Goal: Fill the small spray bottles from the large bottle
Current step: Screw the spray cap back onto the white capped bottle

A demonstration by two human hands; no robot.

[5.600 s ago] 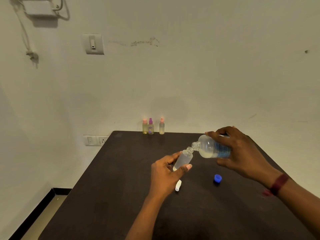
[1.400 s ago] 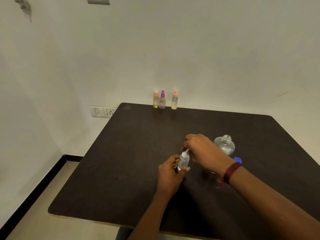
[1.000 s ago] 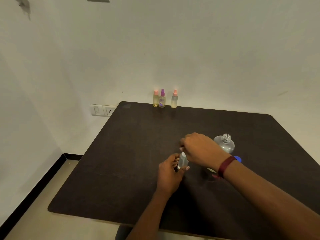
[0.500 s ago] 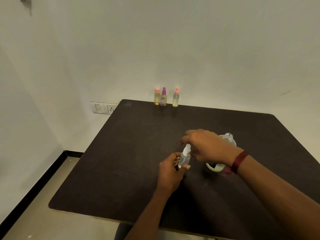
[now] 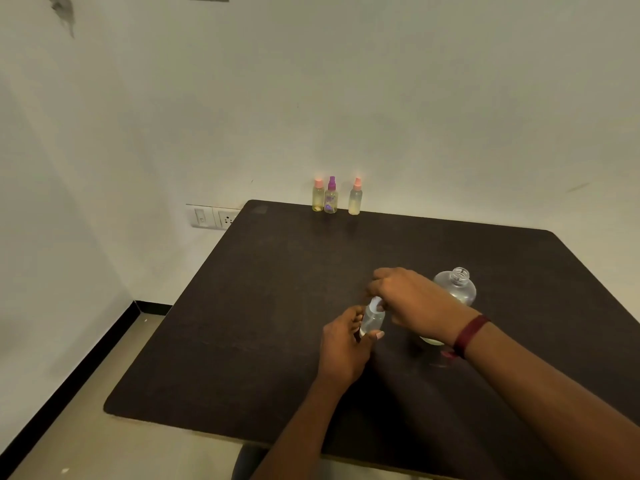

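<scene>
Small spray bottle (image 5: 372, 320), clear plastic with clear liquid inside and a white spray top (image 5: 375, 303) at its neck, is held roughly upright near the middle of the dark table (image 5: 277, 306). Far to the left, a socket plate (image 5: 214, 217) sits on the wall. Along the table's far edge stand three more little bottles: a yellowish one with a pink top (image 5: 318, 196), a purple-topped one (image 5: 331, 199) just beside it, and, after a gap, another pink-topped one (image 5: 355, 199). On the right stands the large bottle (image 5: 457, 287), clear and round-shouldered, its threaded mouth uncapped.

The left hand (image 5: 344, 344) covers the small bottle's left side and base, so I cannot tell whether it rests on the table. Fingers of the right hand (image 5: 412, 299) hide much of the white top. The large bottle's lower body is behind the right wrist, which wears a dark red band (image 5: 469, 336); only a pale patch shows below it.

The left hand wraps the small bottle's body from the left, thumb across the front. The right hand reaches over from the right, fingertips curled round the white top. The bottle sits between both hands, just left of the large bottle.
</scene>
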